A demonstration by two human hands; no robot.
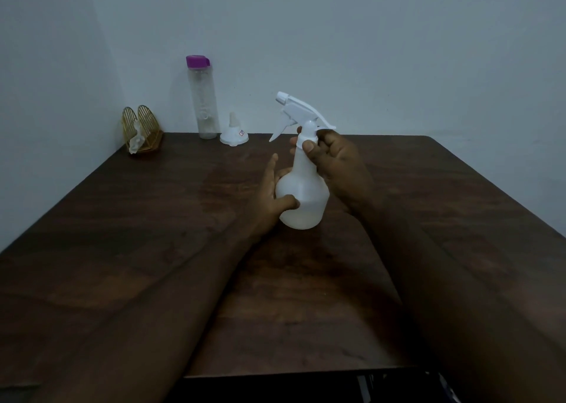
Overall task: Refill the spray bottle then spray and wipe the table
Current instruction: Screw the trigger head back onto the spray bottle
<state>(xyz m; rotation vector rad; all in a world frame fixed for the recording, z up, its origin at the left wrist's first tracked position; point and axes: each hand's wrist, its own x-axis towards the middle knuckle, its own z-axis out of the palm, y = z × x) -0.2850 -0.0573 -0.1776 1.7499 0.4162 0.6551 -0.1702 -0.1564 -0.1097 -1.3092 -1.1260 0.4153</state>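
Observation:
A white translucent spray bottle (303, 197) stands upright in the middle of the dark wooden table (153, 219), its trigger head (298, 111) pointing left. My left hand (271, 197) holds the bottle's round body from the left, thumb across the front. My right hand (330, 160) pinches the white collar at the neck, just under the trigger head. A little liquid shows in the bottom of the bottle. A tall clear water bottle (203, 102) with a purple cap stands at the back by the wall, with a small white funnel (234, 133) upside down to its right.
A gold wire holder (141, 130) with a crumpled white cloth or tissue sits in the back left corner. Walls close off the table at the back and left. The table's near edge (306, 372) runs along the bottom of the view.

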